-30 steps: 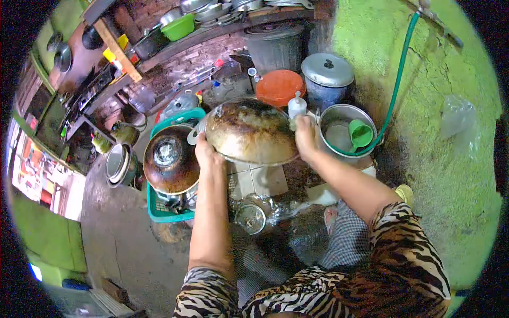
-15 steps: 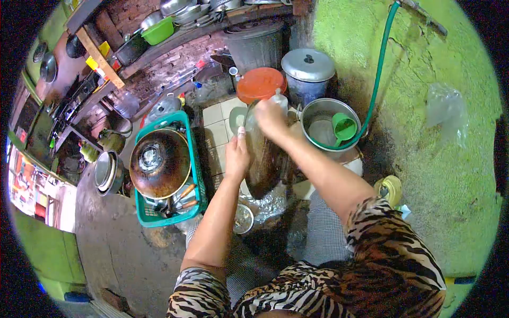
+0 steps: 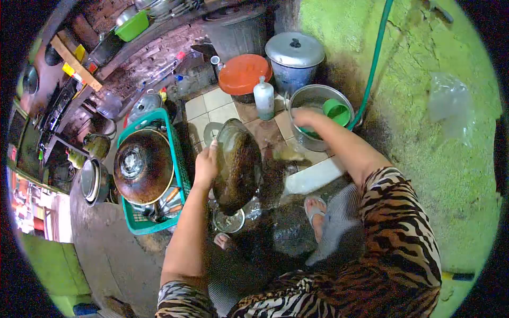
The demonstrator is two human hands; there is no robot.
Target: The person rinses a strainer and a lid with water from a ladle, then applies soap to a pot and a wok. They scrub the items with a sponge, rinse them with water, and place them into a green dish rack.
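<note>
Wok (image 3: 237, 167) | left hand (image 3: 205, 165) grip clamped on rim | right hand (image 3: 305, 117) grip unclear | wet tiled floor (image 3: 212, 106)

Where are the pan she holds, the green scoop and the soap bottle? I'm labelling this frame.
pan (image 3: 237, 167), head view, on its blackened underside.
green scoop (image 3: 336, 110), head view, on its cup.
soap bottle (image 3: 263, 100), head view, on its body.

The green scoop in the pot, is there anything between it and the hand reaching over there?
Nothing visible. The right hand is already at the metal pot's rim, and the green scoop sits just beyond it inside. The white bottle stands off to the side, on the tiles.
</note>
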